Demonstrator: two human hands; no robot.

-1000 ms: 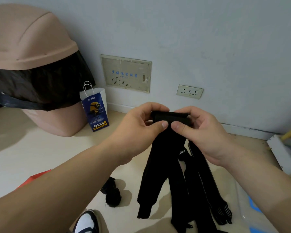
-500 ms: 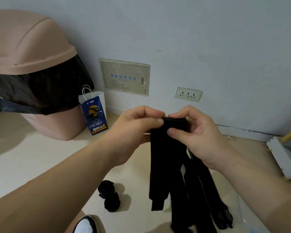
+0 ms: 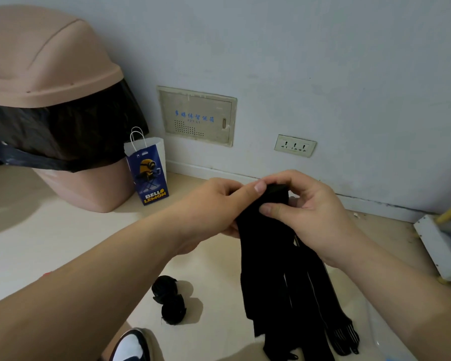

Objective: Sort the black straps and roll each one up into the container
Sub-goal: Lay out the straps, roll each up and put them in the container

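Several black straps [image 3: 279,277] hang down in a bunch over the floor. My left hand [image 3: 214,207] and my right hand [image 3: 307,212] pinch the folded top end of the bunch between thumbs and fingers, close together. The strap ends dangle near the floor at the lower right, one with thin white stripes [image 3: 343,334]. Two rolled-up black straps [image 3: 168,299] lie on the floor below my left forearm. A clear plastic container [image 3: 380,332] shows only as a faint edge at the bottom right.
A pink swing-lid bin [image 3: 47,82] with a black liner stands at the left by the wall. A blue paper bag [image 3: 149,170] stands beside it. A white object [image 3: 440,246] with a yellow handle lies at the right. My shoe [image 3: 130,346] is at the bottom.
Both hands have lowered slightly and gathered the top of the straps tighter; the hanging straps have drawn closer together and their ends have risen a little.
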